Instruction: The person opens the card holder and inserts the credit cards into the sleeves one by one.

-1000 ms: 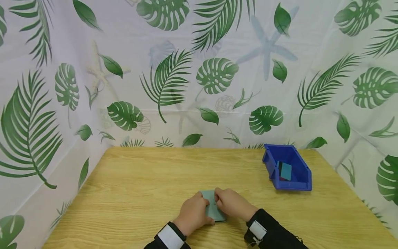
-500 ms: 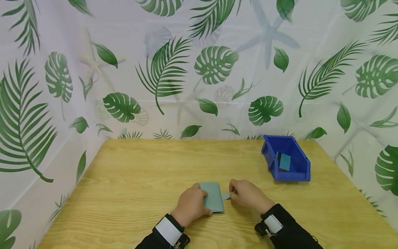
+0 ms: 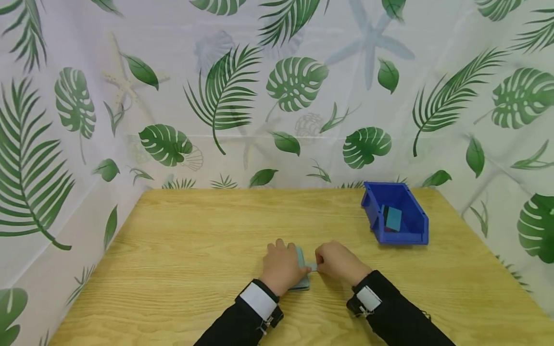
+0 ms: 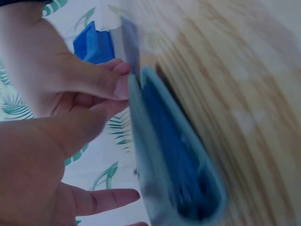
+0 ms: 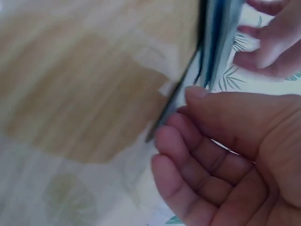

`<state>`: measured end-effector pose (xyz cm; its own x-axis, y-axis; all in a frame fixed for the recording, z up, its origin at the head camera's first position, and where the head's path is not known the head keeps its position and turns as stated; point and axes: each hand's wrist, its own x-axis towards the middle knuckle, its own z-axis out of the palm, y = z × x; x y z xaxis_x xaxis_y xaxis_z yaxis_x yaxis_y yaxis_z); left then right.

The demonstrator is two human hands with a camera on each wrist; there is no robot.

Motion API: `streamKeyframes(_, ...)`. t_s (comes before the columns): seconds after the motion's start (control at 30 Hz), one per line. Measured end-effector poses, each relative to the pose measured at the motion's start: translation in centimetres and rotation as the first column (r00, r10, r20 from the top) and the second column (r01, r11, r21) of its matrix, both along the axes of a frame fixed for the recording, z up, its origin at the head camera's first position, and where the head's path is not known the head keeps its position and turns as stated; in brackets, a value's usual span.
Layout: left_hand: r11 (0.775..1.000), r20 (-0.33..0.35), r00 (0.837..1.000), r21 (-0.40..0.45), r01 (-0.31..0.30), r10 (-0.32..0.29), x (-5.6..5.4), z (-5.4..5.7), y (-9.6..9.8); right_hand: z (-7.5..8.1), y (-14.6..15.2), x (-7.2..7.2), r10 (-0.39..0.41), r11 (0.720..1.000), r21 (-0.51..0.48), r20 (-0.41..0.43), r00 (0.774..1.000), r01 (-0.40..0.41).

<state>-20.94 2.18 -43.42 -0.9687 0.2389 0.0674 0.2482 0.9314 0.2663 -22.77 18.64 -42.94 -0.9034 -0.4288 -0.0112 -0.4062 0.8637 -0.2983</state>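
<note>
A pale green wallet (image 3: 301, 284) lies on the table, its short strap (image 3: 312, 266) out to the right. My left hand (image 3: 281, 268) rests over it with fairly straight fingers and covers most of its top; the thumb reaches its right edge beside the strap. My right hand (image 3: 339, 262) pinches the strap between thumb and forefinger, the other fingers curled. In the left wrist view the wallet (image 4: 146, 150) appears edge-on, its two covers slightly apart with a blue inside. The right wrist view shows the strap (image 5: 165, 114) running past my right fingertips.
A blue bin (image 3: 400, 238) stands at the back right of the wood-look table (image 3: 207, 226). Inside it leans a blue card-like piece (image 3: 393, 219) with a dark stripe. A leaf-printed curtain (image 3: 242, 158) rises along the table's back and sides.
My right hand has pulled the strap off the wallet's top and out to the right. My left hand has shifted from the left edge to lie over the wallet, thumb at its right edge.
</note>
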Motion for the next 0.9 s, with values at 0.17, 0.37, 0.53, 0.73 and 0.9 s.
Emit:
streamKeyframes(0.17,0.991,0.036,0.994,-0.089,-0.096,0.1,-0.4,-0.5,1.9,0.4,-0.7,0.0,-0.012,0.999,0.048,0.024,1.0,0.011)
streamKeyframes(0.37,0.993,0.047,0.993,-0.051,-0.108,0.111,-0.5,-0.2,2.0,0.3,-0.9,-0.2,-0.046,0.997,0.058,0.031,0.998,0.045)
streamKeyframes(0.53,0.99,0.074,0.995,0.123,-0.07,0.062,-0.8,1.3,0.2,0.0,-0.8,-0.4,-0.064,0.996,0.058,0.032,0.997,0.062)
streamKeyframes(0.73,0.928,0.147,0.989,0.364,-0.073,0.021,-0.5,3.8,-4.1,-0.1,-0.9,-0.3,-0.069,0.997,0.022,0.048,0.996,0.068)
streamKeyframes(0.9,0.917,0.056,0.993,0.382,-0.116,0.102,0.0,3.2,-7.8,0.1,-1.0,-0.4,-0.078,0.997,0.013,0.063,0.995,0.077)
